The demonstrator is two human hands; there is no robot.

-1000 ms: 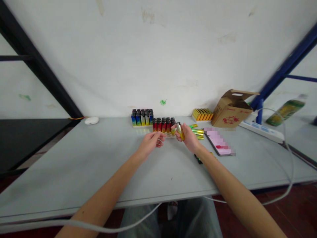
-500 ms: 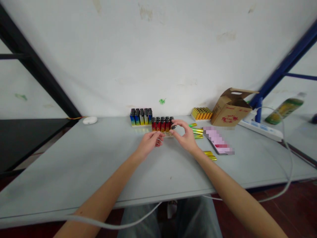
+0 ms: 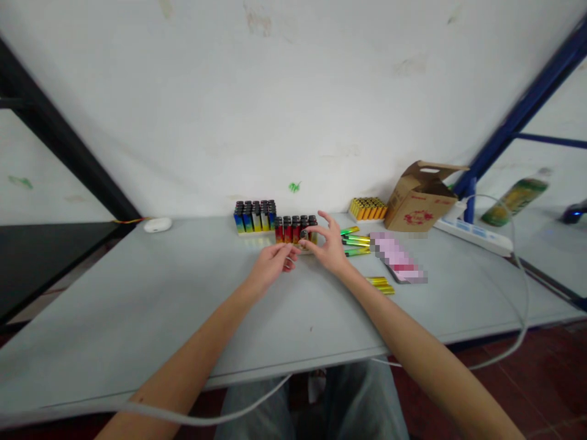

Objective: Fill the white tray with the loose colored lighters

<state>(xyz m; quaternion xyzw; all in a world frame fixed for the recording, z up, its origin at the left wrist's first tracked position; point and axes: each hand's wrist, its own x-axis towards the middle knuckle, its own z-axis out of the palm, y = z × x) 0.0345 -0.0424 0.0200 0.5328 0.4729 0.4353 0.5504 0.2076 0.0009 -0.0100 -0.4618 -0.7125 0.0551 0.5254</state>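
Observation:
Red lighters (image 3: 287,230) with black tops stand in rows in a clear tray at the middle of the table, right before my hands. My right hand (image 3: 329,245) pinches a lighter (image 3: 304,234) by its dark top between thumb and forefinger, over the tray's front side; its lower part is hard to see. At the tray's front left, my left hand (image 3: 275,263) has its thumb and fingers pressed together. What they hold, if anything, is too small to make out. Several shiny green and yellow pieces (image 3: 356,241) lie just right of my right hand.
Blue and yellow lighters (image 3: 255,217) stand in a tray by the wall, near a tray of orange-yellow cylinders (image 3: 368,208). An open cardboard box (image 3: 419,198), a phone (image 3: 398,260), a power strip (image 3: 477,235) and a bottle (image 3: 516,201) are right. A white case (image 3: 158,225) is far left.
My right hand has moved left with the lighter, closer to my left hand, and its other fingers have lifted. The view has shifted slightly; my left hand stays by the tray.

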